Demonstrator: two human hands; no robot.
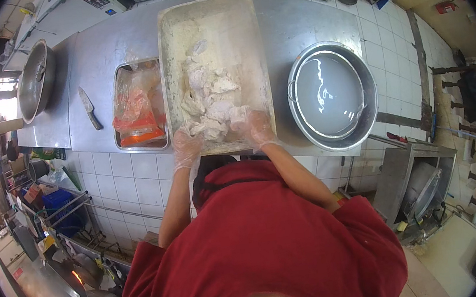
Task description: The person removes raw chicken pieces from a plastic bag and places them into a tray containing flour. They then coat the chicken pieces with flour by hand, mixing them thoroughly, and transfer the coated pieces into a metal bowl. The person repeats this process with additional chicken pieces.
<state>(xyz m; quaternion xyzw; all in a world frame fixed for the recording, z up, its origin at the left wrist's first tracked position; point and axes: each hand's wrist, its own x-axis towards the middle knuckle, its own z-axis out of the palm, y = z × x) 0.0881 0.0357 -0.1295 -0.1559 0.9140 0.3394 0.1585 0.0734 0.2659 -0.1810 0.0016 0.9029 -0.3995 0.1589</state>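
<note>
A long rectangular tub [207, 9] of pale flour stands before me, with several flour-coated pieces of food [215, 107], seemingly meat, heaped in its nearer half. My left hand [187, 143], in a clear plastic glove, is at the tub's near left corner, against the coated pieces; its fingers are partly hidden, so its hold is unclear. My right hand [256, 126], gloved too, is inside the near right corner, its fingers at a floured piece [239, 115]. Whether it grips that piece cannot be told.
Left of the tub, a metal tray [115, 74] holds plastic bags with orange-red contents. Farther left lie a knife [90, 108] and a large metal bowl [36, 81]. At right, a big metal basin [370, 89] holds cloudy liquid and an inner round rim. All rest on the steel table [276, 21].
</note>
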